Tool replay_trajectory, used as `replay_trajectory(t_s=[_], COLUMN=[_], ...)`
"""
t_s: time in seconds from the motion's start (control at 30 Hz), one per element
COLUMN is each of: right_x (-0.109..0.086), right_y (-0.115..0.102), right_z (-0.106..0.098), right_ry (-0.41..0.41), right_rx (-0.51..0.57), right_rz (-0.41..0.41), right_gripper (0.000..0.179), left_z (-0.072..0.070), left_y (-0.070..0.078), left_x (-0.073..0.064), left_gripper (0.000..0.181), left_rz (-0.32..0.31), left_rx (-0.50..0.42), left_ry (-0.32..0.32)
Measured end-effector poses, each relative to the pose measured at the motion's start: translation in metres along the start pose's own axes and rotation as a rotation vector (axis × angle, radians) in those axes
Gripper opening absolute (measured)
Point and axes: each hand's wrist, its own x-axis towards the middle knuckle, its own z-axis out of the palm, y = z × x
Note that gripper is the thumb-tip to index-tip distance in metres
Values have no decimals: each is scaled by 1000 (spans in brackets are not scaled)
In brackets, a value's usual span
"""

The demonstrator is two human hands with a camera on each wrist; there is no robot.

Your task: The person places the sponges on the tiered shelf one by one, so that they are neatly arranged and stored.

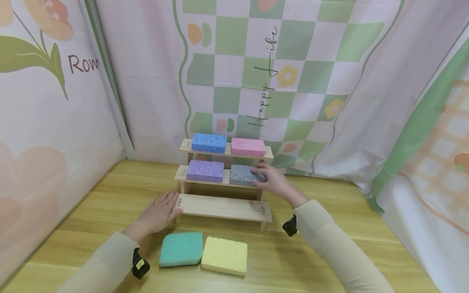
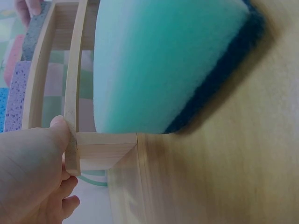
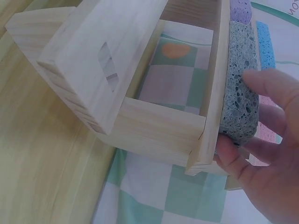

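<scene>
A three-step wooden shelf stands on the table. My left hand holds the left end of its lowest step, thumb at the front corner and fingers around the end, as the left wrist view shows. With thumb and fingers, my right hand grips the right end of a grey speckled sponge, which sits on the middle step. Left of it on that step lies a purple sponge. The top step carries a blue sponge and a pink sponge.
In front of the shelf, a teal sponge with a dark scouring layer lies beside a yellow sponge on the wooden table. Behind stands a checkered curtain; printed cloth hangs at the left.
</scene>
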Motion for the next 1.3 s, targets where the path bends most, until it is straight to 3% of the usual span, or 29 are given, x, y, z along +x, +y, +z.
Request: replay_trajectory(t_s=[0.43,0.67,1.03,1.3], right_x=[0,-2,-12,-20], right_y=[0,1,-4,-6], right_z=[1,1,-12,-19], right_ry=[15,68,92,105], right_rx=[21,-13,75,89], right_rz=[6,-27,19,-25], right_gripper=[44,46,56,53], left_z=[-2,-1,0,1], left_y=[1,0,-1,-1], left_x=[0,0,1,1], left_gripper=[66,67,68,66], left_rz=[0,-3,-4,-7], left_rx=[8,7,3,8], left_ry=[-7,-13,-12,-13])
